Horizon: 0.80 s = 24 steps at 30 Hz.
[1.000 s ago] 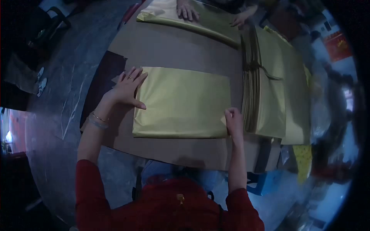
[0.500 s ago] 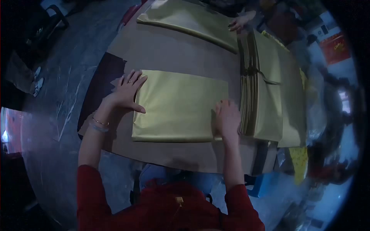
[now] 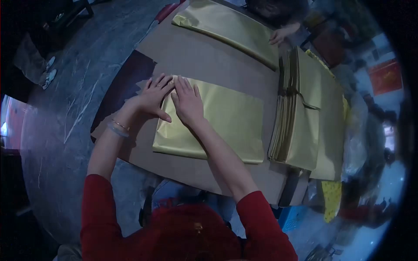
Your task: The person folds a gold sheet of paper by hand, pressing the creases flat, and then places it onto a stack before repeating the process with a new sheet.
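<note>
A folded sheet of gold paper [image 3: 230,117] lies flat in front of me on brown cardboard [image 3: 209,56]. At its upper left edge rests my left hand [image 3: 152,98], fingers spread and thumb stretched over the paper; a ring and bracelets show on it. My right hand [image 3: 188,100] presses flat on the same paper near its top left corner, fingers stretched out, close beside the left fingertips. To the right stands a thick stack of folded gold sheets [image 3: 300,113], with a dark strip around it.
Across the table, another person's hand [image 3: 285,33] touches a second folded gold sheet [image 3: 226,26]. A dark red piece [image 3: 124,87] covers the table's left side. Yellow patterned material [image 3: 332,200] hangs at the right edge, and a blue stool [image 3: 291,217] stands below.
My right hand has moved from the paper's right side to its upper left, next to my left hand. The left hand stays at the left edge. The view has shifted slightly.
</note>
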Tool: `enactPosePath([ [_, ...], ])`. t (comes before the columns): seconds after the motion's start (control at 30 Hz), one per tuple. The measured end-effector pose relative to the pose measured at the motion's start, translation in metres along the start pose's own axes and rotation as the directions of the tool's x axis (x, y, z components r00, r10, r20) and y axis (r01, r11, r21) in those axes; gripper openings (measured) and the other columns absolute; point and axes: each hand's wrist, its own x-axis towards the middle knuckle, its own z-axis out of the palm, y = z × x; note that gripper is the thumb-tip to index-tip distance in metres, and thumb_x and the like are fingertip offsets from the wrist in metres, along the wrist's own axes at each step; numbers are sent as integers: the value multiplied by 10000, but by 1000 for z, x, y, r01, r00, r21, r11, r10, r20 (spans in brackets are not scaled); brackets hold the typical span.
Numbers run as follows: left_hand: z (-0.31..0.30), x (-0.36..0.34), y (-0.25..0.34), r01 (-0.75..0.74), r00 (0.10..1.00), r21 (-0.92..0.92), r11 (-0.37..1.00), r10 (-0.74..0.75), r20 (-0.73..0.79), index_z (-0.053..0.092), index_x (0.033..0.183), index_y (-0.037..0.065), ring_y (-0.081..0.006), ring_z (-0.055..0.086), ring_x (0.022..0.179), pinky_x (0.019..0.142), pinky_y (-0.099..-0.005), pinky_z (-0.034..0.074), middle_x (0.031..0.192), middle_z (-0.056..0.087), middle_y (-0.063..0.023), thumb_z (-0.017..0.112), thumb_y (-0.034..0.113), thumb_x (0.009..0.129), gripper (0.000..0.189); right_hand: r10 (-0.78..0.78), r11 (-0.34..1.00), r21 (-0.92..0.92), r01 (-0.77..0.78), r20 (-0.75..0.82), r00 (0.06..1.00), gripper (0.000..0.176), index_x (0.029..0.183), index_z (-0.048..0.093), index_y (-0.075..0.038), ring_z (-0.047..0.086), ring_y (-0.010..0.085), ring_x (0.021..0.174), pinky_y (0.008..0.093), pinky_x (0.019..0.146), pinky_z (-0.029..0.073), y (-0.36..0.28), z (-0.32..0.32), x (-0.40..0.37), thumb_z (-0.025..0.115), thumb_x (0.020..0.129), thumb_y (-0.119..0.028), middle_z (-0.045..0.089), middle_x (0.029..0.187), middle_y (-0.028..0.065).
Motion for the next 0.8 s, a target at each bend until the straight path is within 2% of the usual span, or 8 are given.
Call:
enactPosePath([
  [0.2, -8, -3, 10, 50, 999, -23, 998, -50, 9, 200, 1461, 118, -331, 22, 1427, 1131, -526, 56, 1524, 133, -167, 803, 586, 482, 1242, 158, 984, -99, -149, 87, 984, 496, 1405, 322, -49, 231, 242, 1390, 432, 1138, 163, 49, -36, -41, 325, 980, -303, 269, 1499, 94],
  [0.27, -5, -2, 7, 44, 999, -23, 999, -44, 2, 202, 1460, 118, -330, 18, 1427, 1131, -527, 55, 1525, 128, -165, 802, 590, 479, 1244, 234, 969, -89, -229, 50, 971, 511, 1414, 303, -40, 211, 260, 1396, 437, 1138, 160, 82, -50, -62, 321, 978, -307, 245, 1507, 105],
  [0.33, -5, -3, 8, 38, 999, -26, 999, -38, -4, 203, 1460, 118, -329, 15, 1428, 1131, -527, 53, 1527, 124, -162, 801, 595, 476, 1246, 308, 937, -182, -298, 28, 951, 527, 1428, 272, -34, 192, 272, 1402, 437, 1142, 145, 112, -70, -81, 298, 983, -314, 222, 1513, 118],
  [0.4, -8, -4, 10, 54, 999, -26, 998, -54, 4, 206, 1459, 121, -329, 15, 1428, 1131, -529, 54, 1527, 123, -161, 800, 603, 472, 1248, 476, 871, -147, -470, 10, 879, 533, 1443, 238, -35, 177, 271, 1408, 433, 1147, 124, 125, -95, -97, 274, 991, -315, 212, 1517, 121],
  [0.47, -6, -1, 6, 51, 999, -12, 999, -51, 8, 209, 1457, 123, -331, 20, 1427, 1131, -529, 55, 1526, 125, -160, 800, 601, 474, 1243, 480, 857, -167, -487, -83, 873, 543, 1455, 214, -42, 162, 262, 1413, 426, 1151, 102, 164, -87, -116, 254, 996, -330, 207, 1521, 113],
  [0.6, -11, -2, 11, 61, 998, 10, 998, -62, 30, 213, 1454, 108, -340, 20, 1424, 1127, -527, 53, 1530, 119, -146, 797, 611, 454, 1263, 541, 818, -197, -541, -57, 839, 553, 1462, 196, -52, 139, 233, 1419, 408, 1158, 84, 159, -94, -118, 220, 1000, -356, 200, 1525, 98],
  [0.73, -10, -4, 12, 47, 999, 27, 999, -47, 8, 204, 1452, 100, -348, 34, 1421, 1129, -526, 53, 1518, 132, -173, 807, 546, 498, 1214, 556, 810, -197, -552, -40, 830, 555, 1471, 175, -73, 124, 219, 1423, 418, 1159, 72, 157, -95, -116, 218, 1001, -366, 159, 1538, 79],
  [0.8, -5, -6, 7, 11, 1000, -13, 1000, -11, 3, 175, 1463, 113, -348, 5, 1422, 1128, -548, 17, 1529, 108, -163, 803, 502, 564, 1164, 559, 810, -194, -554, -32, 829, 572, 1474, 171, -86, 117, 228, 1424, 448, 1155, 66, 158, -93, -113, 220, 1000, -403, 142, 1543, 73],
])
